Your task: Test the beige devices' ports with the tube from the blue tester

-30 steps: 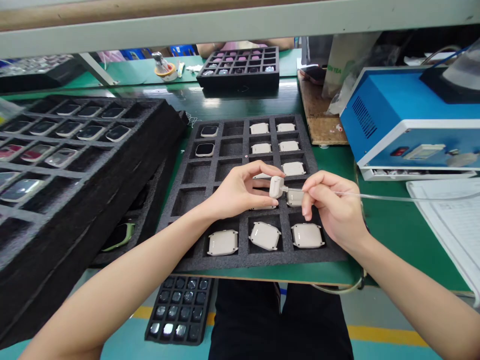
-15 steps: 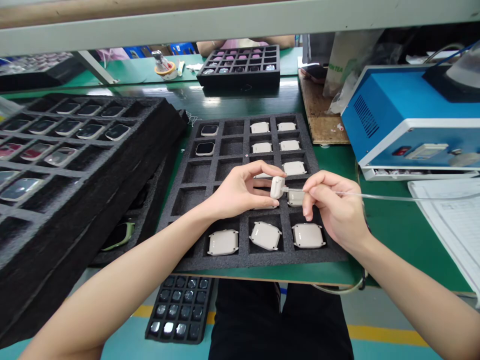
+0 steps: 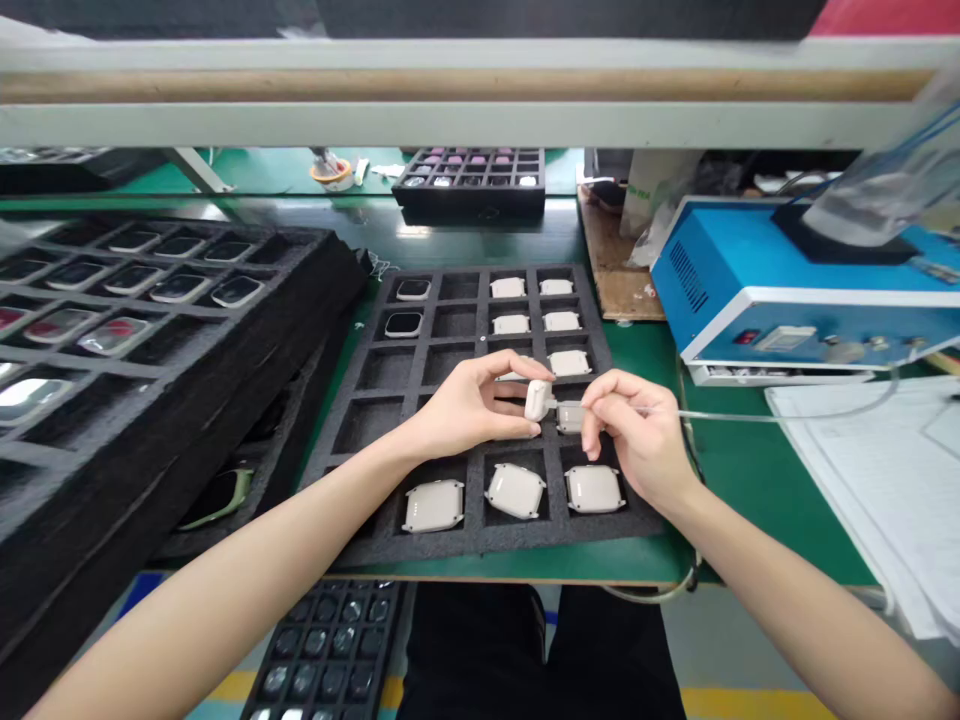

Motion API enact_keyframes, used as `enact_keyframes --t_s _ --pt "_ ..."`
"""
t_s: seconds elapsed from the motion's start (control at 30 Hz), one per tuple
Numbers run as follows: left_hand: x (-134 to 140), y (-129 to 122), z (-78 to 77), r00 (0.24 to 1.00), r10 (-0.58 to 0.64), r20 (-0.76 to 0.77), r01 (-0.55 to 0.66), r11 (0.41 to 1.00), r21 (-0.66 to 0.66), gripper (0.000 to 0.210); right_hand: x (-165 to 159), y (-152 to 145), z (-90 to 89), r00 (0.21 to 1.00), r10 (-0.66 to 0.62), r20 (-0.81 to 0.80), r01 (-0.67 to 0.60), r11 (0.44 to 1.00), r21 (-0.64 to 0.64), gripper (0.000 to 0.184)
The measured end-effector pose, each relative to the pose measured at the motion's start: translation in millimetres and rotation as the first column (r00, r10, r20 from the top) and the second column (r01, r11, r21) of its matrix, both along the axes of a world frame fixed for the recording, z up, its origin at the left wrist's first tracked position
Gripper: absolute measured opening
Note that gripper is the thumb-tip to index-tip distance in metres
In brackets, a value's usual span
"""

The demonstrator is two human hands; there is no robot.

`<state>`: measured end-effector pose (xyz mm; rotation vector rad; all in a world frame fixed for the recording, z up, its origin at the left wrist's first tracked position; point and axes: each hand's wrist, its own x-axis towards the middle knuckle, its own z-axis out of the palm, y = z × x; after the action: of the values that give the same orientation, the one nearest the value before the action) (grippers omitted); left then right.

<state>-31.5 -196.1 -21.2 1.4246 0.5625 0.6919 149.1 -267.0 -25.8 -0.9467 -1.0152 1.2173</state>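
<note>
My left hand holds a beige watch case on edge between thumb and fingertips, above a black foam tray. My right hand pinches the end of a thin clear tube, its tip at the side of the held case, apparently touching it. Beneath both hands, the tray's compartments contain several beige watch cases with their backs up. Two cases with dark faces sit in its far left column. Fingers partly hide the middle compartments.
Stacked foam trays of watches stand at the left. At the right, the tube runs to a blue machine beside paper sheets. Another tray sits at the back, under a shelf bar. A lower tray shows below the table edge.
The camera view has tilted upward and shifted slightly, showing more of the shelf. Both hands keep their grip, with the tube tip still at the watch case.
</note>
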Motion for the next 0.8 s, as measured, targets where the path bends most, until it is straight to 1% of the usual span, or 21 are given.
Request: enact_keyframes --t_s 0.13,0.27,0.47,0.6,0.8 --pt "-0.6 -0.6 1.3 1.000 -0.005 -0.031 0.006 1.000 0.004 0.036 -1.6 2.8 -2.4 1.000 0.015 -0.024 -0.014 1.000 0.004 0.006" --pt "-2.4 -0.4 1.8 0.995 0.013 -0.104 -0.006 0.998 0.069 0.036 -4.0 6.1 -3.5 0.999 0.016 -0.034 -0.016 1.000 -0.005 0.006" --pt "-3.1 5.4 -3.5 0.986 0.022 -0.164 -0.001 0.992 0.127 0.034 -4.4 12.0 -4.7 0.998 0.039 -0.053 -0.040 0.999 -0.020 0.006" --pt "-3.4 5.8 -6.2 0.987 0.017 -0.159 0.006 0.990 0.141 0.037 -5.5 12.8 -4.5 0.997 0.041 -0.064 -0.042 0.999 -0.017 0.007" --pt "-3.6 5.7 -6.9 0.992 0.008 -0.129 0.009 0.992 0.128 0.036 -5.0 12.9 -6.2 0.996 0.052 -0.067 -0.053 0.998 -0.015 0.007"
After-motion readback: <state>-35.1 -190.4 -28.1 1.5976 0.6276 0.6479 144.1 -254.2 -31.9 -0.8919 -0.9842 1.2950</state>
